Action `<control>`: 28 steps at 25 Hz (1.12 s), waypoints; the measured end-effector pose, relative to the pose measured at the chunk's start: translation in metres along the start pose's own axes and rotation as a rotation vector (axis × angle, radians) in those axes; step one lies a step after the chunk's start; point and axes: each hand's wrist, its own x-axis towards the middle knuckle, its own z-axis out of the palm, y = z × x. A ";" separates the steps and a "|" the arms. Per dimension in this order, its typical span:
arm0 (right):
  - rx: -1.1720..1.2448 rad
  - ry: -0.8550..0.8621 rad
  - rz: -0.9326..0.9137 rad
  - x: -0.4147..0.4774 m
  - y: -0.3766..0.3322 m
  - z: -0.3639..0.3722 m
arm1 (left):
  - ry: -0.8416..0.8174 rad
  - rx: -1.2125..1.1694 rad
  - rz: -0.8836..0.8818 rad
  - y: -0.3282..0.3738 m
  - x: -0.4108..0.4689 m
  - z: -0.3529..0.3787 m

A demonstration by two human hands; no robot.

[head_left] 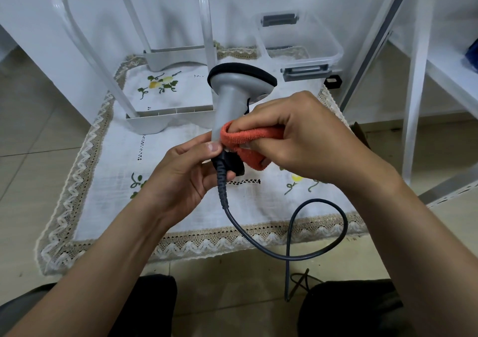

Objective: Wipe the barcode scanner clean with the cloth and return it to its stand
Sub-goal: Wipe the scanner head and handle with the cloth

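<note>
A grey barcode scanner [230,96] with a black-rimmed head is held upright above the embroidered cloth on the floor. My left hand [181,171] grips the lower end of its handle, where the dark ribbed cable [258,241] comes out and loops down to the floor. My right hand [305,135] holds a folded orange cloth [248,140] pressed against the right side of the handle. I cannot make out a scanner stand for certain.
A white embroidered mat [108,171] with a lace border covers the tiled floor. A white plastic chair's legs [144,122] stand on its far part. A clear lidded box [300,39] sits at the back right. White shelving [419,78] rises at the right.
</note>
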 end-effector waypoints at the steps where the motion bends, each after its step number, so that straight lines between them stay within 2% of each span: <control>1: 0.016 0.050 0.006 0.000 0.003 -0.001 | -0.003 -0.011 -0.012 0.000 0.000 0.000; 4: -0.023 0.219 0.001 0.002 0.008 -0.001 | 0.009 -0.047 -0.044 -0.001 0.000 0.001; 6: -0.051 0.248 0.004 0.003 0.010 0.000 | -0.014 -0.039 -0.047 -0.002 0.000 0.003; 12: -0.007 0.128 0.022 0.002 0.007 0.003 | -0.062 -0.016 -0.007 -0.001 -0.001 0.001; 17: -0.008 -0.025 0.006 0.000 0.000 0.001 | -0.037 -0.029 0.011 0.000 0.000 -0.002; 19: 0.028 0.005 0.032 0.000 0.002 -0.003 | -0.034 -0.032 0.004 -0.001 0.000 -0.002; 21: 0.061 0.108 0.064 0.000 0.007 -0.005 | -0.035 -0.037 -0.013 -0.002 0.000 0.000; 23: 0.007 0.182 0.048 0.001 0.011 -0.004 | -0.034 -0.053 -0.028 -0.003 -0.001 0.001; 25: -0.034 0.191 0.032 0.001 0.010 -0.001 | -0.037 -0.047 -0.029 -0.004 -0.001 0.002; 28: -0.006 0.113 0.043 0.000 0.006 0.001 | -0.022 -0.038 -0.022 -0.005 -0.001 0.003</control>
